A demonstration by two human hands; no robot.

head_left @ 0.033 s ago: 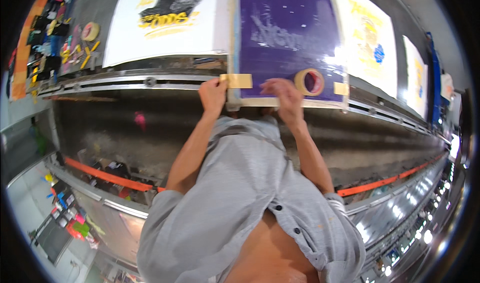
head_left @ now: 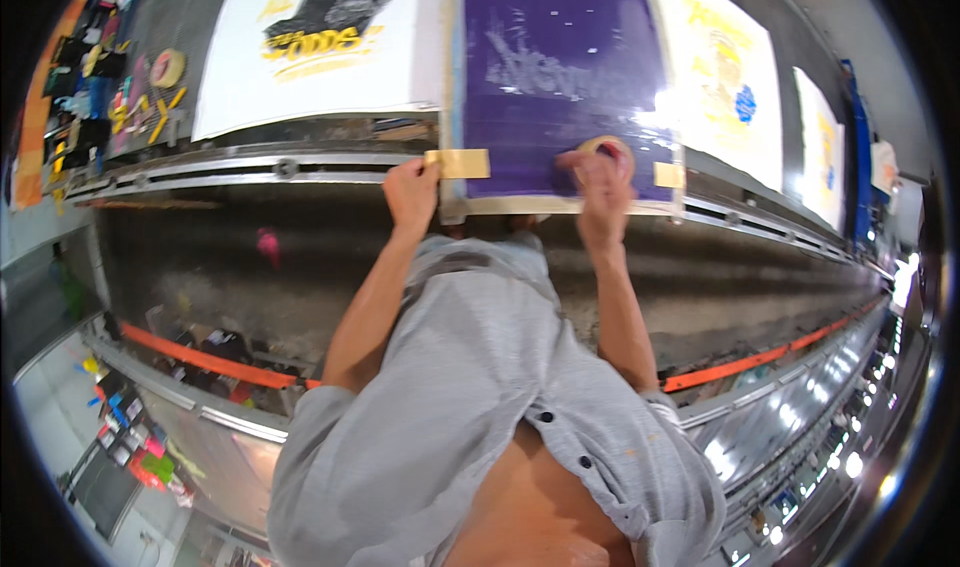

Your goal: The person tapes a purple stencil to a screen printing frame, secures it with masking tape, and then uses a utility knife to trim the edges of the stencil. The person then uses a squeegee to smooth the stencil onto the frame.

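Observation:
A framed screen printing screen (head_left: 560, 97) with a glossy purple mesh lies in front of me, faint lettering showing in it. At its lower left corner, my left hand (head_left: 411, 195) pinches the outer end of a tan strip of tape (head_left: 463, 164), which lies across the frame edge onto the purple area. A roll of tan tape (head_left: 623, 151) stands near the lower right of the screen. My right hand (head_left: 604, 205) is over the front of the roll; its fingers are smeared by motion, so their grip is unclear. Another short tape piece (head_left: 669, 175) sits on the right frame edge.
Printed white sheets lie left (head_left: 305, 52) and right (head_left: 725, 77) of the screen. A metal rail (head_left: 285, 170) runs along the table's near edge. At the far left are another tape roll (head_left: 167, 69), yellow tools and clutter. An orange bar (head_left: 215, 364) crosses behind me.
My right hand has moved right, from beside the tape roll to in front of it. My left hand stays at the tape strip. The whole view has shifted slightly.

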